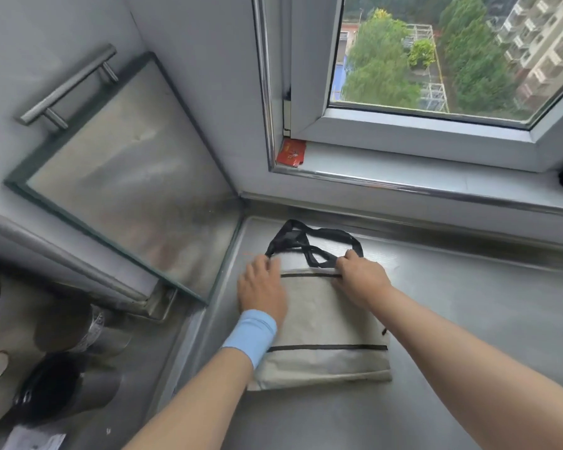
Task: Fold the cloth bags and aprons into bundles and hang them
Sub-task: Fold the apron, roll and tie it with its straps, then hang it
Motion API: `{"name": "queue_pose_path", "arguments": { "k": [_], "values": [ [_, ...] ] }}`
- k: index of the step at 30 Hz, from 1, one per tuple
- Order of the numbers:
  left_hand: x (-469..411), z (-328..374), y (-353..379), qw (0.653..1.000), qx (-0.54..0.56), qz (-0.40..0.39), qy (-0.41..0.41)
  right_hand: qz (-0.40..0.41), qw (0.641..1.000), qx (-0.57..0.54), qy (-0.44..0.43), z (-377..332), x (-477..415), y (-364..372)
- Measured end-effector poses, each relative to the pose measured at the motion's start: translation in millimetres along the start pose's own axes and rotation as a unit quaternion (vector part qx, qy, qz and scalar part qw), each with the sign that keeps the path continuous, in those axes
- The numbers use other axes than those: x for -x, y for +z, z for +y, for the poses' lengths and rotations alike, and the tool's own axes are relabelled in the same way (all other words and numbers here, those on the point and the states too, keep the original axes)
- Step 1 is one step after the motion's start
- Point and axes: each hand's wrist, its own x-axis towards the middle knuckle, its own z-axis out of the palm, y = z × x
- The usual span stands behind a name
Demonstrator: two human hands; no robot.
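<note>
Nearest to me, a blue wristband (pixel 251 336) sits on the person's left forearm, and both arms reach forward over the steel bench (pixel 468 319). Under them lies the cloth bag (pixel 325 323) – beige, with two thin black lines across it. It is spread flat on the bench, its bottom edge toward the person.

The left hand (pixel 262 287) rests on the bag's upper left corner, the fingers rather straight and pressing the cloth down. The right hand (pixel 361 274) is at the upper right corner with the fingers curled. It seems to grip the top edge where a strap begins. The black handles (pixel 309 241) lie loosely crossed beyond the hands, toward the wall.

Further back, a red packet (pixel 291 152) lies on the window sill (pixel 403 170) below the window (pixel 436 60).

I judge the task is near its beginning – the bag is flattened but has no fold yet, no bundle is made and nothing hangs. I see no aprons.
</note>
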Motion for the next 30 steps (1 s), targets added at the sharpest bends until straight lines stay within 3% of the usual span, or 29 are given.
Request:
{"name": "queue_pose_path", "arguments": {
  "k": [1,3,4,6,9,13,16,21,24,30],
  "values": [
    [4.8,11.1,5.6,0.997,0.019,-0.011,0.075,0.015,1.0,0.01,0.001,-0.4,-1.3,3.1],
    [16.8,29.1,19.3,0.978,0.02,-0.126,0.164,0.066,0.996,0.051,-0.007,-5.0,-0.6,6.0],
    [22.5,35.3,27.7,0.968,0.013,-0.191,0.161,0.091,0.993,0.072,-0.012,-7.9,2.9,4.9],
    [29.2,38.2,36.9,0.962,0.0,-0.239,0.129,0.155,0.984,0.071,-0.06,-17.2,14.4,3.4],
    [34.3,36.1,45.5,0.963,0.007,-0.239,0.128,0.174,0.976,0.002,-0.134,-34.4,44.4,18.0],
    [36.9,36.1,41.2,0.964,-0.047,-0.23,0.127,0.077,0.99,-0.086,-0.081,-36.3,81.4,62.7],
    [48.1,49.6,29.0,0.961,-0.082,-0.238,0.114,0.038,0.997,-0.044,-0.055,-29.8,89.8,78.0],
    [96.8,32.4,29.5,0.968,0.001,-0.223,0.114,0.029,0.997,-0.037,-0.061,-29.0,96.1,73.6],
    [116.6,4.5,37.4,0.964,-0.016,-0.205,0.167,0.027,0.996,-0.02,-0.087,-26.3,109.9,75.9],
    [134.4,-15.6,26.3,0.94,-0.054,-0.271,0.2,0.045,0.992,0.039,-0.114,-25.6,126.9,63.5]
  ]
}}
